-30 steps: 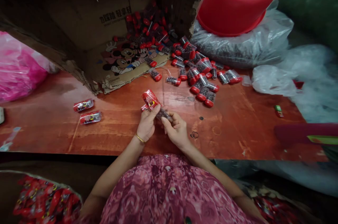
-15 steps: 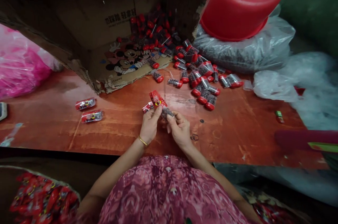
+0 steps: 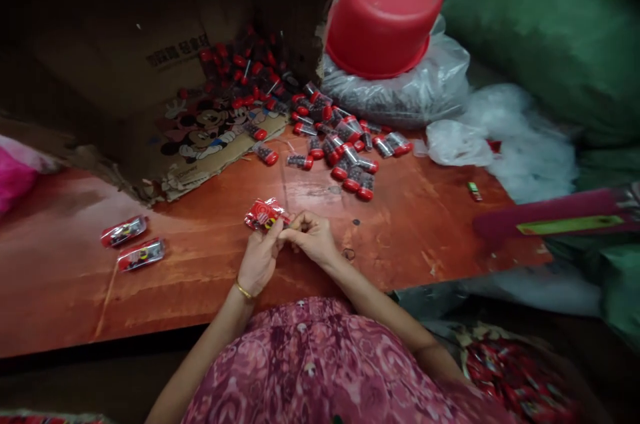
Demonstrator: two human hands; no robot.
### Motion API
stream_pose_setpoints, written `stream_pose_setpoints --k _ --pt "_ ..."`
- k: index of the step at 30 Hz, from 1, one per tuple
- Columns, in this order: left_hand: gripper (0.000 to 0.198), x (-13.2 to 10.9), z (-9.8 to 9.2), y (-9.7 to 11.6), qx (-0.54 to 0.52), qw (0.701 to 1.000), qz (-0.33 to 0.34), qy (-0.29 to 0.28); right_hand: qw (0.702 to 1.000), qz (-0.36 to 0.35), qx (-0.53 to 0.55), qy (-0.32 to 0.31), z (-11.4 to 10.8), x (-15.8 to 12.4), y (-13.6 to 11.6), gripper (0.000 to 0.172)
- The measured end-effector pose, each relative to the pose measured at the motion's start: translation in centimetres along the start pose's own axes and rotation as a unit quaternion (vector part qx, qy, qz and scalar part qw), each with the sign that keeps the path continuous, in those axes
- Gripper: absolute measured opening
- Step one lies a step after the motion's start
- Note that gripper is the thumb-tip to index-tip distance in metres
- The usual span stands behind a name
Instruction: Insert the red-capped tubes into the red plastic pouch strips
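My left hand (image 3: 259, 262) closes its thumb and fingers on a shiny red printed wrapper (image 3: 265, 212), just above the table. Beside it, my right hand (image 3: 313, 237) has thumb and fingers pinched together at the wrapper's near right end; what lies between those fingertips is hidden. To the left lie two red-ended clear tubes in printed wrappers, an upper one (image 3: 123, 231) and a lower one (image 3: 141, 255). Several clear tubes with red caps and dark contents (image 3: 353, 177) are heaped beyond my hands, spilling from a cardboard box (image 3: 193, 174).
A red tub (image 3: 385, 14) sits upside down on a clear bag of dark contents (image 3: 400, 101) at the back right. Crumpled plastic bags (image 3: 457, 143) lie along the right side. A maroon strip-like object (image 3: 565, 214) juts over the table's right edge. Sacks of red items (image 3: 520, 374) stand below.
My view has swung to the right. The tube with dark contents seen between my hands is now hidden, and my right hand has come closer to my left, at the wrapper's end.
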State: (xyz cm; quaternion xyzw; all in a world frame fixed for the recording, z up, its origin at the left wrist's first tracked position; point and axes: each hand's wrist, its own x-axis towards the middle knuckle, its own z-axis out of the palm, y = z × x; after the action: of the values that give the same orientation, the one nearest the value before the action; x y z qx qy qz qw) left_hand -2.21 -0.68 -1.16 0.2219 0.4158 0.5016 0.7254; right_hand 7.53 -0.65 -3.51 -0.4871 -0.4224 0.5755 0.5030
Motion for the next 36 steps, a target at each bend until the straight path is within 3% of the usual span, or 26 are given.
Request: stream_pose_setpoints --k 2,4,6,7,11,13,15,17,19,20,22,25,27,31,34,36 --pt "0.036 -0.2 -0.4 0.1 -0.008 1.0 -0.022 -0.005 0.997 -0.056 -0.06 0.011 0.4 0.4 0.0 0.043" --pt "0.033 -0.3 -1.4 0.9 -0.011 0.999 -0.048 0.009 0.973 -0.129 -0.194 0.008 -0.1 1.0 -0.5 0.038" --pt "0.029 -0.2 -3.5 2.4 -0.02 0.997 -0.046 0.06 0.906 -0.195 -0.373 0.035 -2.2 1.8 -1.5 0.03" --pt "0.028 -0.1 -4.9 3.2 -0.033 0.994 -0.026 0.102 0.852 -0.224 -0.468 0.065 -4.0 2.2 -2.1 0.029" --pt "0.039 -0.4 -10.3 6.3 -0.089 0.95 0.14 0.264 0.798 -0.194 -0.55 0.153 -12.4 3.6 -3.1 0.031" --pt "0.047 -1.1 -11.1 6.6 -0.122 0.931 0.174 0.298 0.749 -0.133 -0.63 0.155 -14.9 3.8 -2.4 0.036" --pt "0.047 -1.8 -10.1 5.9 -0.122 0.938 0.138 0.293 0.711 -0.081 -0.678 0.167 -14.9 3.5 -1.2 0.044" --pt "0.038 -1.9 -7.8 4.4 -0.047 0.965 0.06 0.252 0.695 -0.049 -0.693 0.189 -13.0 3.2 -0.1 0.053" --pt "0.031 -1.1 -5.4 2.7 0.134 0.967 0.081 0.198 0.697 -0.042 -0.687 0.203 -10.2 3.0 0.6 0.061" --pt "0.03 -0.5 -4.4 2.0 0.247 0.948 0.119 0.163 0.701 -0.046 -0.682 0.204 -8.9 3.1 0.8 0.064" --pt "0.026 1.0 -3.4 1.1 0.439 0.871 0.194 0.106 0.712 -0.058 -0.671 0.199 -7.0 3.4 0.8 0.068" --pt "0.021 3.0 -3.7 0.7 0.606 0.761 0.224 0.064 0.726 -0.072 -0.656 0.192 -5.8 3.6 0.5 0.065" --pt "0.018 3.8 -4.3 0.6 0.647 0.729 0.216 0.058 0.728 -0.084 -0.65 0.203 -5.7 3.1 0.2 0.06" --pt "0.02 4.2 -5.0 0.4 0.669 0.705 0.224 0.065 0.746 -0.157 -0.613 0.207 -5.3 1.3 -0.4 0.043" --pt "0.023 3.9 -4.7 0.5 0.682 0.693 0.215 0.086 0.817 -0.215 -0.516 0.14 -4.1 0.4 -0.5 0.03" --pt "0.025 3.6 -4.2 0.8 0.677 0.698 0.211 0.099 0.89 -0.194 -0.403 0.084 -3.0 0.3 -0.2 0.028"
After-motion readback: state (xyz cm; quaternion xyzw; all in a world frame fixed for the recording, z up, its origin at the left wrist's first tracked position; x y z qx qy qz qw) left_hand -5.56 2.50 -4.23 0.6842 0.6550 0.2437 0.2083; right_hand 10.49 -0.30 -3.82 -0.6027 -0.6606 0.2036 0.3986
